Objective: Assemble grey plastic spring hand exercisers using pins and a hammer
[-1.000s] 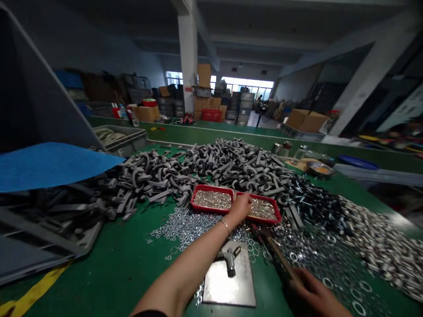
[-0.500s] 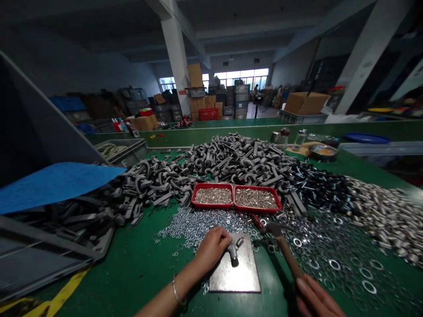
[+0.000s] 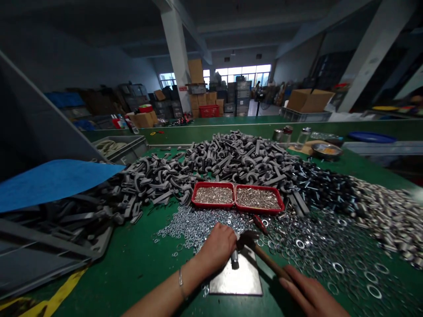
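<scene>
My left hand (image 3: 218,246), with a bangle at the wrist, is closed on a grey handle-like part (image 3: 235,259) with a dark end. This part lies over a bright metal plate (image 3: 236,282); my fingers hide much of it. Gripped in my right hand (image 3: 309,290) is a hammer (image 3: 269,263) with a wooden handle. Its dark head is over the plate, close beside my left fingers; whether it touches the part I cannot tell. A red-handled tool (image 3: 260,223) lies just beyond the hammer head.
Two red trays (image 3: 235,203) of small metal pins stand behind the plate. Around them spread small nuts (image 3: 188,224), washers (image 3: 317,251), a heap of grey handles (image 3: 231,154), black parts (image 3: 327,189) and metal sleeves (image 3: 386,215). A grey crate (image 3: 66,251) stands at left.
The hammer has swung left and its head now sits over the plate beside my left hand. A small metal cylinder on the plate is now out of sight.
</scene>
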`<state>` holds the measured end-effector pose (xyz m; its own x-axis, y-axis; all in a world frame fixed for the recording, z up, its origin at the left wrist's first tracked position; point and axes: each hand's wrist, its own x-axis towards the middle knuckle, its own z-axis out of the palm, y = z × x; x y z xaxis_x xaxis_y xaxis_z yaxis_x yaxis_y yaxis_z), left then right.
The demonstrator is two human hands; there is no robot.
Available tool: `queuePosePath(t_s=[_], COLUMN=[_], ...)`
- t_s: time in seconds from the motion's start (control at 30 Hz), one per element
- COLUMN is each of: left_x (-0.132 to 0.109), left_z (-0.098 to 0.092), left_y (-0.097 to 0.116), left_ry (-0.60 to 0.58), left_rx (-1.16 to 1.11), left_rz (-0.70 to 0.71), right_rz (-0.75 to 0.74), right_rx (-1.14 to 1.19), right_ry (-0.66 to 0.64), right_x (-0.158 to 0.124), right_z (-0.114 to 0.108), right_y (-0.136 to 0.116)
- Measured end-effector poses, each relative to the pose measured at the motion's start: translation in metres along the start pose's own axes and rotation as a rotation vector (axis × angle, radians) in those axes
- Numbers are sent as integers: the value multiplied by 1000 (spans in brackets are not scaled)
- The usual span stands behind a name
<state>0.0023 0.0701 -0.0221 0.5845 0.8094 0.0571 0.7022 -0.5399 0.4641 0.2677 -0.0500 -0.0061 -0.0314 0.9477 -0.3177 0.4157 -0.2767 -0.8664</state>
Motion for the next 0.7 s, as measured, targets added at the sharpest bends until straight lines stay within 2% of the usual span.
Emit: queuePosePath(t_s=[0.13, 0.27, 0.37, 0.43, 0.53, 0.63, 0.7], left_x=[-21, -33, -32, -31, -31, -32, -33], left_z=[9, 17, 17, 17, 19, 22, 23], left_y=[-2, -3, -3, -3, -4, -5, -5], left_ry=[34, -42, -70, -53, -12, 8, 22], left_rx=[-56, -170, -200, -219, -246, -260, -263], left_rz=[-84, -142, -154, -152, -150, -155, -154], right_rz=[-147, -125, -48, -30, -49, -59, -27], right_rx=[-202, -353, -268, -203, -225, -251, -159], right_ry=[33, -73, -119, -61, 8, -61, -103], right_x=[3, 12, 19, 18, 13, 12, 16], right_z=[-1, 4, 6, 6, 8, 12, 12], right_y=[-17, -15, -8, -7, -9, -9, -4])
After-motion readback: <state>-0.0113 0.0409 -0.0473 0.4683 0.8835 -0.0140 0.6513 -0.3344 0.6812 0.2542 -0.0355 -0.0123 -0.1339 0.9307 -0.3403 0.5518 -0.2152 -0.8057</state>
